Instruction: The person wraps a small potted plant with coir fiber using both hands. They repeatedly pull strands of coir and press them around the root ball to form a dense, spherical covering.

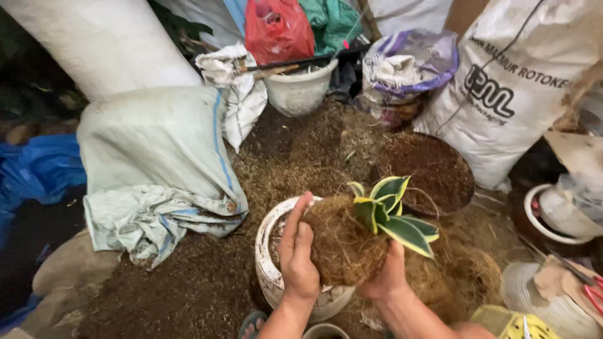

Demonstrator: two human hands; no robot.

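Over the rim of the one white pot [271, 276], both hands hold a single fibrous root ball [342, 242] topped by one variegated plant [392, 213]: the left hand [297, 254] lies flat against its side with fingers together, while the right hand [386, 276] cups it from below. Loose brown fibre [188, 295] covers the open floor to the left, and room is hemmed in by sacks, one dark basin [433, 172] and one white bucket [300, 88].
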